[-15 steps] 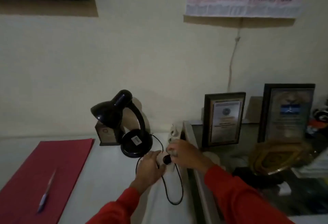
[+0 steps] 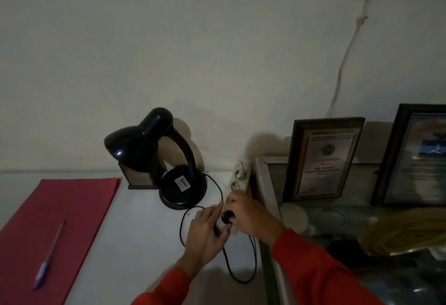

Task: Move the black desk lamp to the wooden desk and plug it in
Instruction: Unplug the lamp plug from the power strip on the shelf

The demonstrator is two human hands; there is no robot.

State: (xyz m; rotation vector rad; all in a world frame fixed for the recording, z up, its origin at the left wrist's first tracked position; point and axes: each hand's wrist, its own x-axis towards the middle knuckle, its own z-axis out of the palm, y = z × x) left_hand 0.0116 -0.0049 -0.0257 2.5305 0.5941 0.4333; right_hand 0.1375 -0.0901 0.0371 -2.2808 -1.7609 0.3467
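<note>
On the pale desk top point(image 2: 125, 244), far against the wall, the black desk lamp point(image 2: 166, 160) stands upright, its shade tipped down to the left and its round base bearing a white label. Just behind the shade sits a small brown wooden box point(image 2: 137, 179). The lamp's black cord point(image 2: 241, 273) loops from the base toward the near edge and back up to a round black plug point(image 2: 228, 216). To the right of the lamp a white power strip point(image 2: 239, 179) lies along the desk's right edge, running from far to near. The right hand point(image 2: 251, 216) is closed on the plug, pressing it at the strip's near end; whether the plug is fully seated cannot be told. The left hand point(image 2: 205, 230) lies with fingers spread, pressed flat on the strip beside the plug, grasping nothing. Both sleeves are orange-red. Farther left lies a red folder point(image 2: 79, 208) with a pen point(image 2: 48, 259) on it. Right of the strip, two framed certificates point(image 2: 323, 160) lean on the wall.
</note>
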